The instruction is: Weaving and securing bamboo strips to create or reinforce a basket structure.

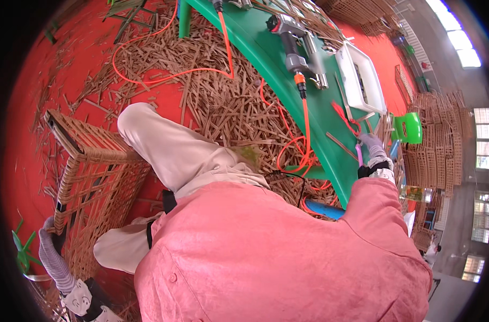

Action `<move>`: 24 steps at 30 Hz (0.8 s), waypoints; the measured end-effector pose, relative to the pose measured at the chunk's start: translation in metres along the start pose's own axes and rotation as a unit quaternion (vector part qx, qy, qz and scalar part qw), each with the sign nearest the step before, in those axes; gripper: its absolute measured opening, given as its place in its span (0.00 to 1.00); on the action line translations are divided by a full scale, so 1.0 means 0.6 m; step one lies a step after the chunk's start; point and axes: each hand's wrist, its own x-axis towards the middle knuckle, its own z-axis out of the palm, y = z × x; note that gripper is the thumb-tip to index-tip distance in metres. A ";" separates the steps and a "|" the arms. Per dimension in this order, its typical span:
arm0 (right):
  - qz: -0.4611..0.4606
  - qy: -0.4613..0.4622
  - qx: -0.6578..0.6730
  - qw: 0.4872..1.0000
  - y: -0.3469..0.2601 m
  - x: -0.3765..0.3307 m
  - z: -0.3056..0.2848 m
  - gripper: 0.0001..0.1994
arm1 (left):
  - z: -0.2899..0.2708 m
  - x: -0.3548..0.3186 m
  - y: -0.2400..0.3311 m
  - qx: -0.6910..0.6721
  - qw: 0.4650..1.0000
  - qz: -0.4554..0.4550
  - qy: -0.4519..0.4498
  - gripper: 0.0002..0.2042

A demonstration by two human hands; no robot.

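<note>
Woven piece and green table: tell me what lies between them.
Head view: between the woven piece and green table lie the person's pale-trousered leg and scattered brown strips.

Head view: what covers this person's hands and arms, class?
The left hand wears a grey, striped glove; the right hand is also gloved in grey. Both have white cuffs with dark markings and black bands; the right sleeve is pink.
</note>
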 end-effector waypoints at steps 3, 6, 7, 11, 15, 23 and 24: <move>-0.092 -0.114 -0.023 0.989 0.002 -0.083 -0.022 0.36 | 0.009 0.009 0.003 0.010 1.000 0.016 -0.001 0.24; -0.024 -0.104 -0.276 0.955 -0.040 -0.085 -0.015 0.33 | 0.003 0.011 -0.003 0.033 0.998 0.045 0.021 0.23; -0.117 -0.215 -0.133 0.960 0.022 -0.033 -0.014 0.25 | -0.003 0.012 -0.014 0.047 0.997 0.064 0.009 0.22; -0.287 -0.268 -0.082 0.916 -0.011 -0.147 -0.037 0.13 | 0.026 -0.008 0.014 0.062 0.992 0.105 -0.014 0.18; -0.127 -0.206 -0.084 0.967 -0.007 -0.125 -0.025 0.13 | 0.038 -0.030 0.048 0.176 0.967 0.185 -0.002 0.12; -0.273 -0.320 0.436 0.796 -0.351 -0.206 -0.002 0.13 | 0.034 -0.061 0.061 0.169 0.943 0.281 0.060 0.18; -0.282 -0.322 0.438 0.790 -0.411 -0.250 0.009 0.13 | 0.035 -0.063 0.068 0.168 0.941 0.285 0.070 0.18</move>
